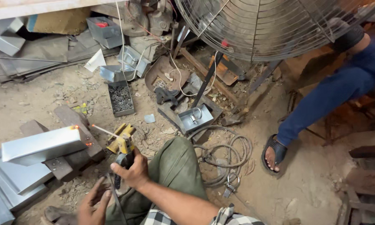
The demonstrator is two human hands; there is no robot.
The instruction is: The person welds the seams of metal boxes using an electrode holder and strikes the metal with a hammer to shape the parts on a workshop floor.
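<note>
Figure. Yellow electrode holder (123, 143) gripped in the closed right hand (131, 170), its welding rod (105, 131) pointing up and to the left of that hand toward a folded sheet-metal box (43, 146). The box rests on dark steel blocks (77, 125) to the left of both hands; two spots on its near corner glow orange. The left hand (91, 206), below and left of the right, is half open, fingers spread near the cable (116, 200) that trails from the holder; whether it touches the cable cannot be told.

Risks, as judged: both hands are bare, so the hot corner or spatter could burn them; the thin sheet could burn through if the rod dwells; the box, unclamped, could slip off the blocks.

Counts: one holder, one rod, two glowing spots. Beyond the right hand: one tray of washers (121, 99), one small open metal box (194, 118), one coil of cable (229, 154), one large fan (270, 25). Far right: another person's sandalled foot (274, 155).
</note>
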